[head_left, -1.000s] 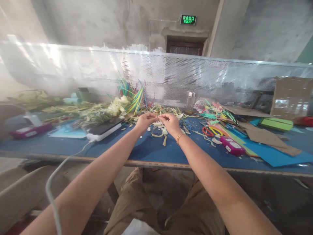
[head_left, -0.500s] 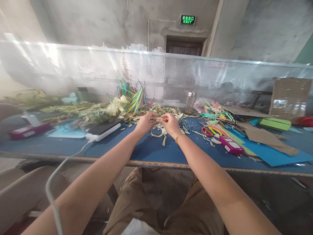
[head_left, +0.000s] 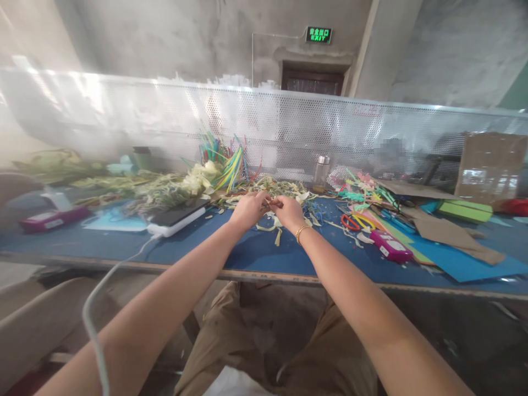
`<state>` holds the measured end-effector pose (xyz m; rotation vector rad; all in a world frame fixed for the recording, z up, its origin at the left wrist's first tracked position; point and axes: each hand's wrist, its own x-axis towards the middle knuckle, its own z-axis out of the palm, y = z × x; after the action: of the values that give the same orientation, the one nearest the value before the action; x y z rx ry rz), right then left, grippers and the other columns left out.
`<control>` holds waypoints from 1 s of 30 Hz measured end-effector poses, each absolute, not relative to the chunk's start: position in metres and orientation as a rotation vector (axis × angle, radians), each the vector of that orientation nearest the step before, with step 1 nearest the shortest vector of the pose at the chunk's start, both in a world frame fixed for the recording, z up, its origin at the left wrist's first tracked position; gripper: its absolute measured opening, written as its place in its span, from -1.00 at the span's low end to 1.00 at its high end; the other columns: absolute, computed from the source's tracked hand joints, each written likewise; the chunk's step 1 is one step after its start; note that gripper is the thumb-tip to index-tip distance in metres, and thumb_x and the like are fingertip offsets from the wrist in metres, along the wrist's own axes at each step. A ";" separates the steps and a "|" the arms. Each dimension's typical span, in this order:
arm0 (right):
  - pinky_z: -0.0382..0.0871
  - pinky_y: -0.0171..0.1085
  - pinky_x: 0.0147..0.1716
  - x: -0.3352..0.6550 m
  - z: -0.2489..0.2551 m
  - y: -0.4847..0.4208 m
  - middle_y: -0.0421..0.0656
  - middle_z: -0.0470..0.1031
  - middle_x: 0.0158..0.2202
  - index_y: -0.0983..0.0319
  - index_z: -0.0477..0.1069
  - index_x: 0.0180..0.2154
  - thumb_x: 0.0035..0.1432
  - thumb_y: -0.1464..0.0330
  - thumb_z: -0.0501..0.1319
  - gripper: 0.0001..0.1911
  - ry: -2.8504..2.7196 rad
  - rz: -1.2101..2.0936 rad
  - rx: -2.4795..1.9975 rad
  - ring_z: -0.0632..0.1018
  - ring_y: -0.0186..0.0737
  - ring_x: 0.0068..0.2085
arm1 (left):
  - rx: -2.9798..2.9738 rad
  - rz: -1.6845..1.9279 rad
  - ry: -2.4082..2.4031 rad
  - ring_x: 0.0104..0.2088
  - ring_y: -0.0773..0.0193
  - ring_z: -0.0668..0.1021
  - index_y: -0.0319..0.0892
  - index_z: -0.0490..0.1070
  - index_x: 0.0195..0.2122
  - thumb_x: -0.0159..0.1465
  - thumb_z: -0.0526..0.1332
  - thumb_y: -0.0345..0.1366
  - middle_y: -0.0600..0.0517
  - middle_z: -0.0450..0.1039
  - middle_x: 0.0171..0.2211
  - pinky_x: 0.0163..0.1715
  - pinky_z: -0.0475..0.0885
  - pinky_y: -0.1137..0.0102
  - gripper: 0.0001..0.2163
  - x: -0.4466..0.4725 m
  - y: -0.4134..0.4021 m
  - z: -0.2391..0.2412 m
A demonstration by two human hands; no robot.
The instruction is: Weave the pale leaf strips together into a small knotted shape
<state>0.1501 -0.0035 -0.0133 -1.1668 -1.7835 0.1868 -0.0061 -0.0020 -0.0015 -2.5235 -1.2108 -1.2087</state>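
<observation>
Pink device (head_left: 49, 219) lay far left on blue table (head_left: 256, 253). Pale green strip heap (head_left: 152, 190) spread behind phone (head_left: 178, 217), white cable (head_left: 124, 264) running off table edge. Colored straws bundle (head_left: 225, 159) stood behind. Left hand (head_left: 249, 210) and right hand (head_left: 290, 213) met at table centre, fingertips pinched together on thin pale strip (head_left: 272, 204), held just above scattered cuttings (head_left: 272, 225). Gold bracelet (head_left: 302, 231) on right wrist. Steel bottle (head_left: 321, 173) behind, pink box (head_left: 391, 246) further right, cardboard sheet (head_left: 454, 234) far right.
</observation>
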 end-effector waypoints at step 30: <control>0.27 -0.32 -0.37 0.149 -0.015 0.007 -0.22 0.45 -0.56 0.26 0.42 -0.56 -0.31 0.26 0.35 -0.76 -1.213 0.996 -0.929 0.41 -0.35 -0.45 | -3.214 -1.797 -1.385 -0.44 0.31 0.48 -0.22 0.49 -0.46 -0.16 0.42 -0.18 0.03 0.49 -0.46 -0.36 0.34 0.40 -0.72 -0.006 0.011 -0.015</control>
<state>0.1485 0.0070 -0.0146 -0.9292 -1.2126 0.9958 -0.0057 0.0113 -0.0149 -3.2142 -1.3848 -1.7973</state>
